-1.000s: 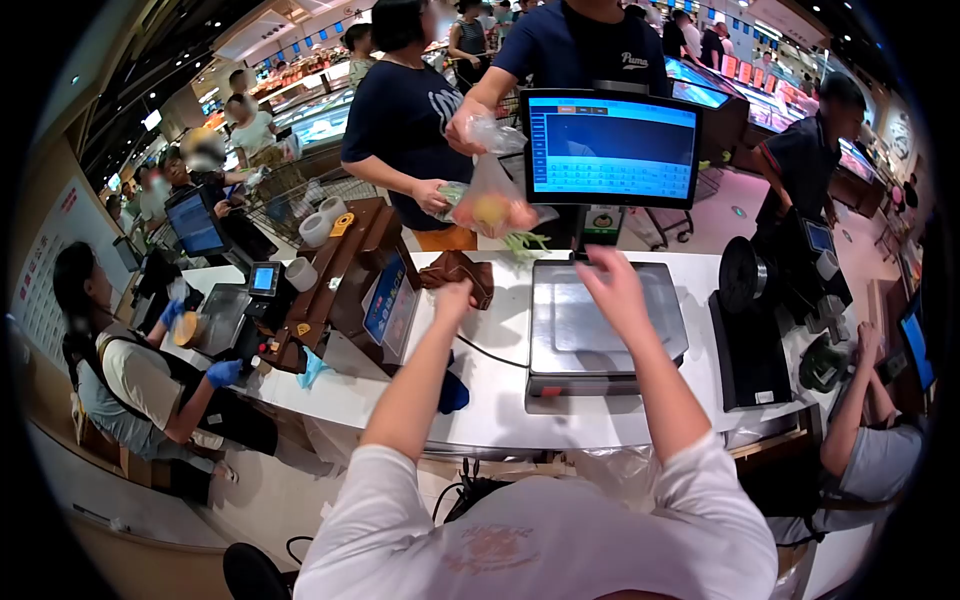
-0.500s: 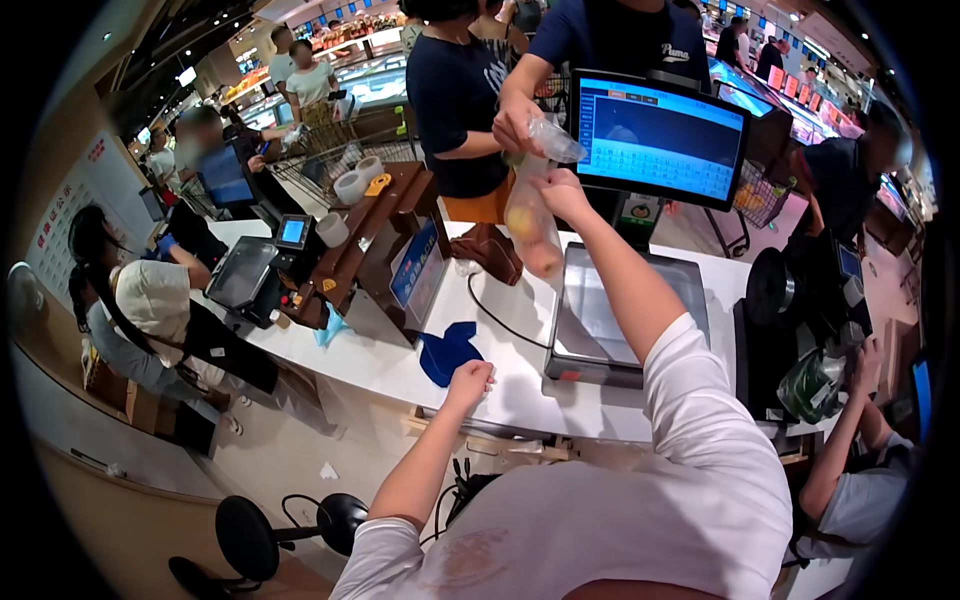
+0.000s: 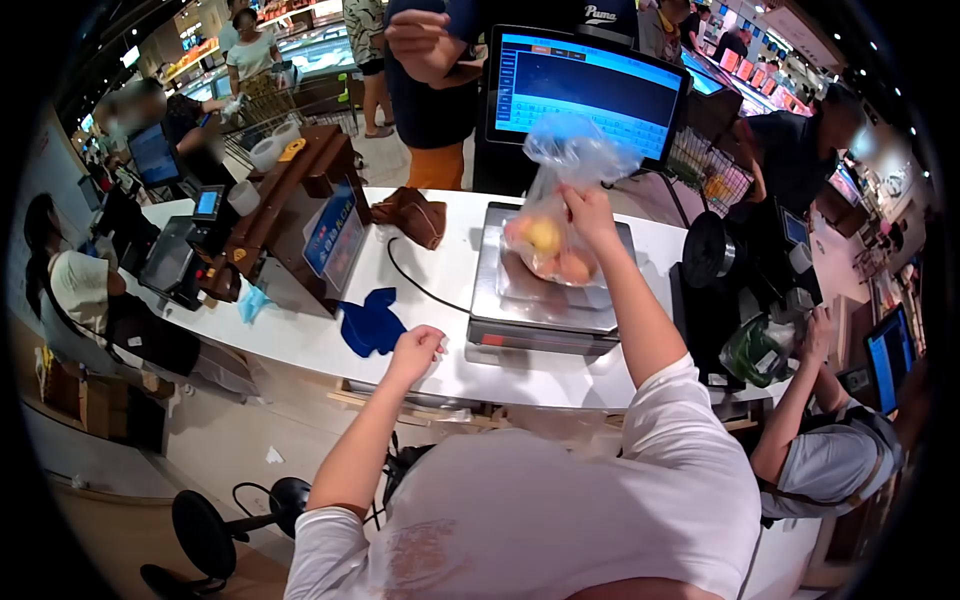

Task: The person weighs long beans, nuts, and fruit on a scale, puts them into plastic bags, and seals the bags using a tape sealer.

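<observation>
My right hand [image 3: 588,213] grips a clear plastic bag of fruit [image 3: 545,240] by its upper part, over the metal scale [image 3: 545,318]. Yellow and reddish round fruit show through the plastic; whether the bag's bottom touches the plate I cannot tell. My left hand [image 3: 418,355] is closed at the counter's near edge, its fingers curled, with nothing visible in them. Just beyond it lies a dark blue cloth [image 3: 371,322]. The bag's loose top stands in front of the lower part of a monitor [image 3: 585,95].
A brown pouch [image 3: 410,217] lies on the white counter [image 3: 420,285], left of the scale. A black cable runs to the scale. A brown stand [image 3: 300,205] is at left. Across the counter stands a person in dark clothes. At right, a co-worker's hands hold a green bagged item [image 3: 757,350].
My right hand has taken the fruit bag from the other person's hand and brought it over the scale. My left hand has left the brown pouch and come back to the near edge.
</observation>
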`<state>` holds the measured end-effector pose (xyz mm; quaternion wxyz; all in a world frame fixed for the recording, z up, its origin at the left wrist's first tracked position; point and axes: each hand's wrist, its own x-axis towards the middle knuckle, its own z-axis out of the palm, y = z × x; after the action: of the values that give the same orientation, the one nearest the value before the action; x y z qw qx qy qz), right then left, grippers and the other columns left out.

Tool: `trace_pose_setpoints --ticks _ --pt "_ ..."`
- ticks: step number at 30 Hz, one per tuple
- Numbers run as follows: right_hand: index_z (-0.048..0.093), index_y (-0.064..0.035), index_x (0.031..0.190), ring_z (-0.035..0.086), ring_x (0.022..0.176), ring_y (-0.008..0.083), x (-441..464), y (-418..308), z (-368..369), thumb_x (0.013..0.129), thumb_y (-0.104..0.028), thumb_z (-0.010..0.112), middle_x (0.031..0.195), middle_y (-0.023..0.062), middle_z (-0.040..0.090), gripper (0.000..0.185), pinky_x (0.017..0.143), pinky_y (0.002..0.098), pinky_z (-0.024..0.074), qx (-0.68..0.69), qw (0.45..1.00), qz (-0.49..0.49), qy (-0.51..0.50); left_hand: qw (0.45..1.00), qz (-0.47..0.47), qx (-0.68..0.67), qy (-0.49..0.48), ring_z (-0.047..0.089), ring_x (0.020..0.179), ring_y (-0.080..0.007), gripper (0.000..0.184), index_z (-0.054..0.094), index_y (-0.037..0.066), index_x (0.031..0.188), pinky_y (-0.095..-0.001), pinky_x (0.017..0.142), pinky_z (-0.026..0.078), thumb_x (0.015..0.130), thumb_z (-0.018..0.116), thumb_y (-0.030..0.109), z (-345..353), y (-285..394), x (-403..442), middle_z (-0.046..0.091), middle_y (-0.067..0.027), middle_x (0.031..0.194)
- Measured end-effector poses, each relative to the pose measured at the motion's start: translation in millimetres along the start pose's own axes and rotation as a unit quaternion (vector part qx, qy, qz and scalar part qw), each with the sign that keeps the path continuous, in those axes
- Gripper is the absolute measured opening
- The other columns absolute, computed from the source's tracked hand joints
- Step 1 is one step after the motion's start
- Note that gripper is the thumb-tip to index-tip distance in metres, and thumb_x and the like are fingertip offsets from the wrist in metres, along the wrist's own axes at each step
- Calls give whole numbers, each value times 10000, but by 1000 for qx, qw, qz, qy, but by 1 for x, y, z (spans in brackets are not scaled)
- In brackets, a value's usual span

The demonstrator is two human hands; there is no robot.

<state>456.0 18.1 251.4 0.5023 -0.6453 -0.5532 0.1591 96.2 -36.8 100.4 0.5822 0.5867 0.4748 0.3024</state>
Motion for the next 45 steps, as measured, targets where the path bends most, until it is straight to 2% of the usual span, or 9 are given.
trace_pose_setpoints --ticks 6,9,12,15,21,24,28,35,45 --pt "717 -29 864 603 533 198 -41 59 -50 927 -327 560 575 113 608 342 545 340 456 0 996 86 20 999 30 31 5 563 585 -83 181 663 -3 917 -236 547 455 891 549 135 25 15 6 637 -38 685" --pt "700 -15 831 623 561 308 -51 81 -55 923 -347 559 603 154 620 373 579 396 474 -104 994 12 40 998 39 45 1 547 598 -75 177 661 -1 912 -220 550 449 904 535 123 41 26 9 621 -29 693" --pt "693 -1 852 636 673 371 -64 66 -59 904 -383 578 713 201 645 402 644 420 491 -215 922 -269 176 997 55 53 8 539 587 -72 184 661 0 893 -216 541 435 918 528 125 54 33 11 613 -22 675" --pt "676 24 897 628 793 389 -78 59 -72 878 -412 606 850 237 650 442 718 409 500 -311 948 -13 62 996 63 60 2 535 589 -69 186 659 2 885 -216 536 428 926 525 125 65 35 17 614 -20 682" --pt "660 47 958 644 889 280 -88 54 -90 852 -441 642 964 190 671 500 801 376 486 -43 993 104 35 994 98 45 13 541 595 -76 178 658 -1 860 -229 549 420 903 525 108 79 32 28 614 -23 658" --pt "668 24 1009 659 883 213 -90 75 -87 840 -352 683 946 136 698 412 789 330 504 65 995 39 62 993 104 49 13 539 588 -87 175 660 1 860 -242 551 423 898 531 113 84 30 37 606 -34 642" --pt "658 9 1061 647 896 199 -85 101 -98 809 -277 717 1000 118 691 386 791 329 507 42 996 72 -33 977 149 141 58 578 619 -177 164 653 11 844 -307 606 465 887 547 129 93 67 50 626 -82 705" --pt "604 0 1168 644 900 205 -100 121 -106 777 -233 753 1099 101 652 479 771 330 520 105 990 89 -23 713 524 421 199 550 1022 -303 242 580 36 1010 -395 822 459 773 622 63 109 208 143 598 -122 1151" --pt "370 -21 1408 525 1186 248 -110 157 -126 773 -181 747 1351 151 478 756 854 340 507 77 994 51 64 593 513 548 292 397 1294 -297 354 543 69 1069 -463 948 368 731 648 68 119 306 238 426 -143 1423"
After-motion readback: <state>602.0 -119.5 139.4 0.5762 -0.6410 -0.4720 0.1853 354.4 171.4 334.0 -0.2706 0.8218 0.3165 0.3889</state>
